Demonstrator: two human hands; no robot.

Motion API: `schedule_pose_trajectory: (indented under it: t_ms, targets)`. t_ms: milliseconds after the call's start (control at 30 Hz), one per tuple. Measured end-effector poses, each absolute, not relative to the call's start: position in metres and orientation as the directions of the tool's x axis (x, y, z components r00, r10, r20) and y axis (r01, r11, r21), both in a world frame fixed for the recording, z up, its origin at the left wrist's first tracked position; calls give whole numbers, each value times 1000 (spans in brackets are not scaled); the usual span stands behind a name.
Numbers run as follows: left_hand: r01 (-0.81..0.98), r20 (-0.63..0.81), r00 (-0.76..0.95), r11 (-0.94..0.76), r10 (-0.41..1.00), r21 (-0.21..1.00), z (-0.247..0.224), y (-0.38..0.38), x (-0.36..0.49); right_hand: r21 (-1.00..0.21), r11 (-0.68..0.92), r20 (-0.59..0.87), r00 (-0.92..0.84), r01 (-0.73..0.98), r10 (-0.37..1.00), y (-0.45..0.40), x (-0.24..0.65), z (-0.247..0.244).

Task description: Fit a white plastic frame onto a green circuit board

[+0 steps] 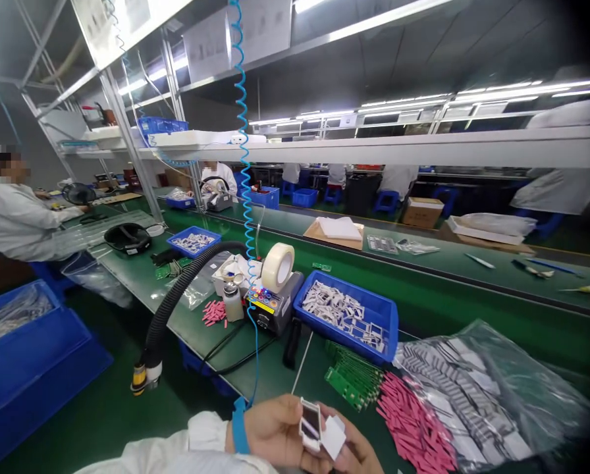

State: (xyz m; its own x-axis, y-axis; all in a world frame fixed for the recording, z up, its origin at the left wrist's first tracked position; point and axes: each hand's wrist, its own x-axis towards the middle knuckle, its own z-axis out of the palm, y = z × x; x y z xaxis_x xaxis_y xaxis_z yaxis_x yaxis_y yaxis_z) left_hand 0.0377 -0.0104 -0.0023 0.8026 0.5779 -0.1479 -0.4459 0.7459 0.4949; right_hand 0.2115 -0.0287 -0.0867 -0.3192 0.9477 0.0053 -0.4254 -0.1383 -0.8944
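Note:
My left hand (274,428), with a blue strap at the wrist, grips a small white frame (303,431) with a dark rectangular panel (311,419) in it, the thumb along its edge. Close against it, my right hand (361,454) has its fingers closed on a white square piece (333,436). The piece touches or overlaps the frame's right side; whether they are joined I cannot tell. Just beyond the hands lie green circuit boards (353,375) and a heap of pink strips (413,424).
A blue bin (392,329) holds many white frames. Right of it lies a clear bag (477,395) of flat white-and-grey parts. A tape roll (278,267) stands on a grey machine (272,313); a black hose (176,289) arches at left. A blue coiled cord (243,131) hangs down. Co-workers (16,204) sit farther off.

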Motion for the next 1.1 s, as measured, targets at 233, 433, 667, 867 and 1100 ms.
schedule_pose_trajectory:
  t_ms: [233, 433, 667, 867, 1100]
  targets:
    - [-380, -103, 859, 759, 502, 528, 25, -7, 44, -899, 128, 228, -199, -419, 953, -36, 216, -13]
    - [-358, -81, 861, 710, 503, 607, 45, -4, 53, -851, 516, 513, -54, 103, 857, -46, 247, 50]
    - [-319, -130, 866, 733, 483, 600, 50, -5, 66, -506, 743, 662, -355, 438, 660, -52, 251, 83]
    - [-217, -200, 911, 833, 359, 508, 41, -5, 71, -354, 841, 671, -515, 409, 534, -43, 260, 81]
    - [-177, -221, 928, 875, 301, 450, 36, -4, 75, -330, 841, 640, -553, 428, 533, -41, 262, 75]
